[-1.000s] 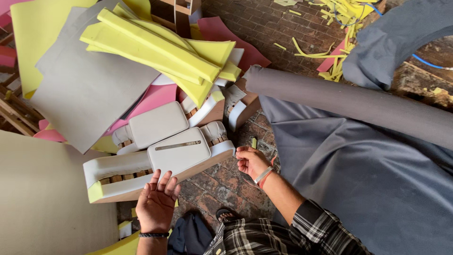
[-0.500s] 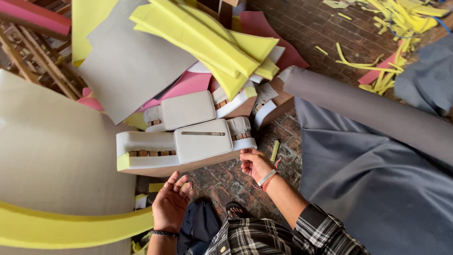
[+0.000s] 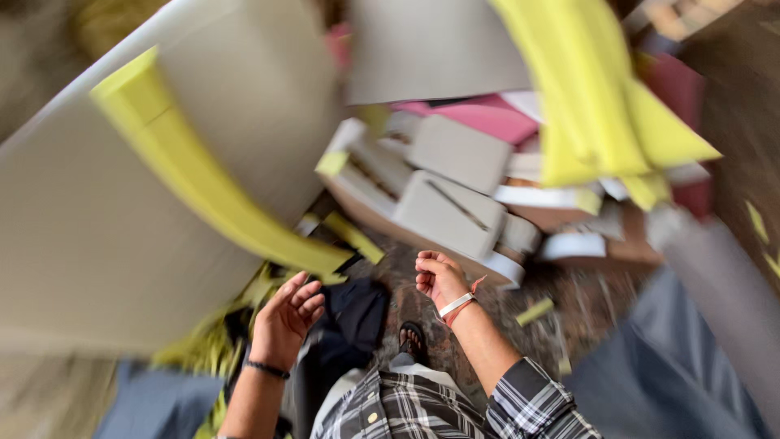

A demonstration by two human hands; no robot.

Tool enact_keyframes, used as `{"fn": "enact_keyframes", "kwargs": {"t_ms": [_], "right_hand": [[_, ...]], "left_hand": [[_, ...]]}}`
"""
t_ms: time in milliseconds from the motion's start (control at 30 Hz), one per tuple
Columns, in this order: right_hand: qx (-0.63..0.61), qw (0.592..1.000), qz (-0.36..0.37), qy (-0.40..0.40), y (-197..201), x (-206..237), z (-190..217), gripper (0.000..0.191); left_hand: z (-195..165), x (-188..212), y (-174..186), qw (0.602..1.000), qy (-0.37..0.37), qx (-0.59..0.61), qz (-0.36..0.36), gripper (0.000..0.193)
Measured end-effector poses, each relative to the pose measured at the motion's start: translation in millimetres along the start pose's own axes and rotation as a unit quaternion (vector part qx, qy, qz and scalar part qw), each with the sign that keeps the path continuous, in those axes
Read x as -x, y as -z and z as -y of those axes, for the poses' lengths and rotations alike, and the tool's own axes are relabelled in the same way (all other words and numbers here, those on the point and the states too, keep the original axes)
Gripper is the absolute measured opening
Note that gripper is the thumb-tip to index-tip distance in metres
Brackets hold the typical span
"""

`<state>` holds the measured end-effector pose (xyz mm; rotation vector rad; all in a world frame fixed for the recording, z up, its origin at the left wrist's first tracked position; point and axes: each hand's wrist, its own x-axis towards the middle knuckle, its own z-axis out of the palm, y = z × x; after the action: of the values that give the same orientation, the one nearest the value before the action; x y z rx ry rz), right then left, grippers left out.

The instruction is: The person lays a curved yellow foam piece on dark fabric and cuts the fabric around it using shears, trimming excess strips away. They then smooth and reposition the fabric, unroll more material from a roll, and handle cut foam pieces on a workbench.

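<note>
**Hands free beside foam-and-board stack**

While the view is smeared by motion, both hands show clearly enough near the bottom. Left hand (image 3: 286,319): fingers spread and loosely extended, palm turned up, holding nothing; a dark band at the wrist. It sits just below the near end of a long yellow foam strip (image 3: 213,193), fingertips close to it, contact not certain. That strip runs up and to the left across a big pale grey board (image 3: 97,236) filling the left side.

Right hand (image 3: 439,277): fingers curled inward, half closed, nothing visibly gripped; white and red bands at the wrist, plaid sleeve behind. Just beyond it, far side, lies a grey padded block (image 3: 448,213) set on a white-edged frame, a second grey block (image 3: 460,152) farther off. The hand is near the first block's near edge, apart from it.

Farther right, folded yellow foam sheets (image 3: 601,106) hang over a pink sheet (image 3: 487,118). Grey fabric (image 3: 691,366) covers the right near corner. Brick floor between.
</note>
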<state>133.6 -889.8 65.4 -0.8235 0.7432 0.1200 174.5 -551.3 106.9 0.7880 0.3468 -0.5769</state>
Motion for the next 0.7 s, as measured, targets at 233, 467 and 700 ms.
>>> {"fn": "enact_keyframes", "kwargs": {"t_ms": [233,467,700], "right_hand": [[0.225,0.943,0.208,-0.126,-219,-77,-131,0.015],[0.508,0.762,0.374,-0.143,-391,-58,-301,0.029],[0.676,0.647,0.267,-0.231,-464,-60,-420,0.083]], "left_hand": [[-63,102,179,0.949,-0.110,0.114,-0.274,0.039],[-41,200,349,0.804,-0.170,0.343,-0.454,0.059],[-35,223,422,0.739,-0.209,0.429,-0.475,0.069]]}}
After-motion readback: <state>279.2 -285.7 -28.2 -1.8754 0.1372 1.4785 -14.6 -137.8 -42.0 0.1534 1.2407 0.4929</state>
